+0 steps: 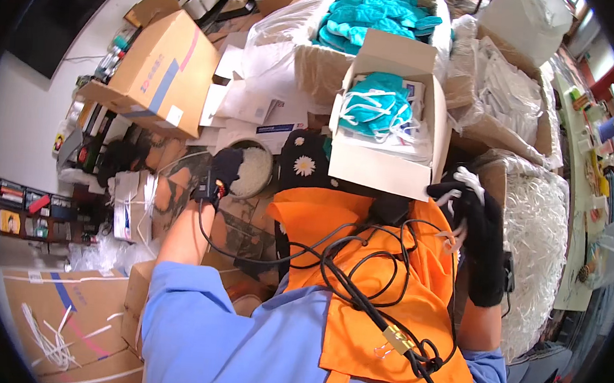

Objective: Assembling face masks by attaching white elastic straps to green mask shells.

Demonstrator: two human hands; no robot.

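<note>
My left hand (224, 173), in a dark glove, is at the near-left rim of a round container (266, 156) with small white pieces (254, 173) in it. Its fingers are bunched together; whether something small is between them is hidden. My right hand (477, 228), also in a black glove, is closed on a bundle of white straps (469, 180), with loose ends hanging toward my apron. Between the hands an open white carton (380, 170) holds a teal cloth item (378, 90) with white straps lying over it, on top of white packets (411, 150).
Behind the carton, a large lined box is heaped with teal cloth pieces (376, 15). To the right are a box of white packets (503, 84) and a sack of white strips (530, 257). A brown carton (160, 74) stands left. Black cables (348, 265) cross my orange apron.
</note>
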